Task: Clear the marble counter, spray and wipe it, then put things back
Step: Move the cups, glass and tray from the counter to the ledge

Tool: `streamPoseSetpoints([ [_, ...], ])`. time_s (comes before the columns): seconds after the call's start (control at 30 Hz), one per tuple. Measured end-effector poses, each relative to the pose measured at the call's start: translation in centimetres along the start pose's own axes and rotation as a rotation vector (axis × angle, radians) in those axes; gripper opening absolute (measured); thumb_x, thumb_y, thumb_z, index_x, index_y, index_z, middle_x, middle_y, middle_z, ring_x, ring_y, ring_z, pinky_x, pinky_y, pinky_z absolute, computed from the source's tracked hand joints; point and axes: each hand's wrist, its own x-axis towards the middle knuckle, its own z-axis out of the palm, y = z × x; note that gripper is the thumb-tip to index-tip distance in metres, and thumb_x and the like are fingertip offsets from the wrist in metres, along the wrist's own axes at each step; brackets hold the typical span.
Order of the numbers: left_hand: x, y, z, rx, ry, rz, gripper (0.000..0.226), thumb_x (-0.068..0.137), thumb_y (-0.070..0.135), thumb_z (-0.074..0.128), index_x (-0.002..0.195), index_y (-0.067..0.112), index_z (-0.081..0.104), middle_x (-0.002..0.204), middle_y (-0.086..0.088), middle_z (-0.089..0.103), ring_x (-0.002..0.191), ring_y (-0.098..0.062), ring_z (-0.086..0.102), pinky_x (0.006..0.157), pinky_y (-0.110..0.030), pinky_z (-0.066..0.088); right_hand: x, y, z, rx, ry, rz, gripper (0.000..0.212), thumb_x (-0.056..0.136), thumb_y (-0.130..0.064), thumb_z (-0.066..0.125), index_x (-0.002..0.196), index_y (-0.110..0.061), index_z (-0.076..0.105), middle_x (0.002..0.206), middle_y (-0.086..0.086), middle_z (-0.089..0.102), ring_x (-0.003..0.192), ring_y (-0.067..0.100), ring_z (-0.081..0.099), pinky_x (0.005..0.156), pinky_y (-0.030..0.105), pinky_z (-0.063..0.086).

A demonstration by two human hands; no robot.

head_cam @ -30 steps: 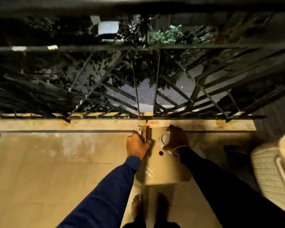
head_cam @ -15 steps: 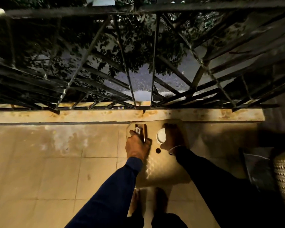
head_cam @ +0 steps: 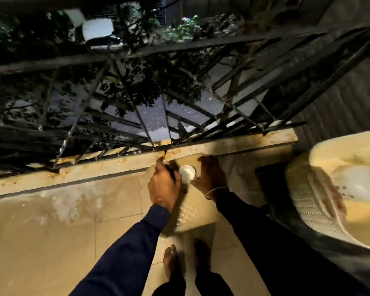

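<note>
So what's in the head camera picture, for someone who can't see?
Two hands, left hand and right hand, reach down beside a small round white cup on a beige stool below a black metal railing. It is night.

Left sleeve (head_cam: 124,253) navy blue with cuff, right sleeve (head_cam: 265,231) black, thin bangle (head_cam: 214,192) at right wrist, 2 bare feet (head_cam: 171,263)
</note>
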Motion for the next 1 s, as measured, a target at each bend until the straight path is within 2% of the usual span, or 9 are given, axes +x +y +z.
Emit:
streamPoseSetpoints([
  [0.1,-1.6,6.3,-4.1,-0.038,-0.019,0.285,0.047,0.092,0.024,0.056,0.137,0.018,0.043,0.078,-0.004,0.066,0.071,-0.026,0.066,0.060,-0.030,0.048,-3.5,-0.5,-6.1,-0.140,0.204,-0.048,0.028,0.069,-0.027,0.070,0.084,-0.004,0.066,0.083,0.018,0.064,0.079,0.037,0.065,0.066,0.037,0.055],
  [0.2,-5.2,13.7,-7.8,-0.125,-0.091,0.619,0.034,0.089,0.026,0.057,0.122,0.027,0.053,0.075,-0.003,0.072,0.070,-0.025,0.071,0.063,-0.036,0.056,-8.7,0.3,-14.1,-0.156,0.375,0.006,0.022,0.070,-0.032,0.063,0.075,-0.011,0.065,0.072,0.011,0.064,0.069,0.032,0.064,0.053,0.030,0.050],
  [0.37,-13.6,24.3,-10.2,-0.261,-0.248,1.062,0.023,0.081,0.020,0.072,0.104,0.020,0.067,0.092,-0.002,0.074,0.078,-0.022,0.072,0.072,-0.027,0.054,-19.5,5.6,-25.2,-0.166,0.501,0.253,0.038,0.083,-0.042,0.043,0.080,-0.011,0.066,0.077,0.012,0.066,0.077,0.033,0.061,0.065,0.038,0.043],
  [0.47,-19.5,29.0,-8.7,-0.253,-0.419,1.220,0.025,0.079,0.028,0.075,0.102,0.026,0.065,0.084,0.009,0.068,0.070,-0.013,0.067,0.070,-0.027,0.055,-27.4,10.5,-29.6,-0.004,0.697,0.366,0.024,0.079,-0.030,0.060,0.080,-0.007,0.069,0.079,0.016,0.066,0.080,0.036,0.060,0.066,0.039,0.047],
  [0.57,-26.5,32.6,-5.1,-0.226,-0.647,1.361,0.034,0.076,0.028,0.080,0.105,0.028,0.064,0.086,0.014,0.061,0.066,-0.003,0.059,0.068,-0.022,0.052,-35.8,16.6,-31.7,-0.102,0.698,0.515,0.019,0.080,-0.022,0.061,0.089,-0.010,0.071,0.085,0.015,0.071,0.079,0.036,0.067,0.065,0.040,0.054],
  [0.7,-33.0,35.0,1.4,-0.068,-0.774,1.496,0.050,0.072,0.027,0.081,0.117,0.017,0.063,0.111,0.003,0.062,0.102,-0.017,0.061,0.088,-0.023,0.045,-44.4,24.5,-30.6,-0.132,0.764,0.770,0.011,0.078,-0.015,0.064,0.083,-0.007,0.070,0.083,0.017,0.070,0.077,0.038,0.065,0.064,0.038,0.052],
  [0.77,-35.6,35.9,5.0,0.084,-0.780,1.540,0.054,0.071,0.029,0.080,0.120,0.018,0.061,0.119,-0.003,0.060,0.109,-0.022,0.059,0.092,-0.030,0.044,-48.3,28.5,-29.7,-0.082,0.699,0.919,0.017,0.083,-0.020,0.064,0.095,-0.008,0.068,0.097,0.019,0.068,0.089,0.038,0.063,0.073,0.039,0.052],
  [0.87,-39.1,37.2,10.2,0.305,-0.789,1.576,0.061,0.073,0.028,0.076,0.130,0.022,0.056,0.132,-0.007,0.053,0.118,-0.030,0.057,0.096,-0.035,0.046,-52.4,34.8,-28.2,-0.018,0.452,1.161,0.039,0.083,-0.033,0.065,0.117,-0.015,0.059,0.122,0.019,0.059,0.111,0.039,0.055,0.090,0.043,0.048],
  [1.0,-41.6,39.1,15.7,0.561,-0.699,1.542,0.056,0.083,0.020,0.069,0.137,0.020,0.054,0.140,-0.014,0.051,0.125,-0.036,0.053,0.106,-0.043,0.044,-54.3,40.2,-26.2,0.044,0.223,1.254,0.065,0.076,-0.054,0.068,0.128,-0.020,0.051,0.129,0.017,0.053,0.117,0.038,0.052,0.098,0.048,0.046],
])
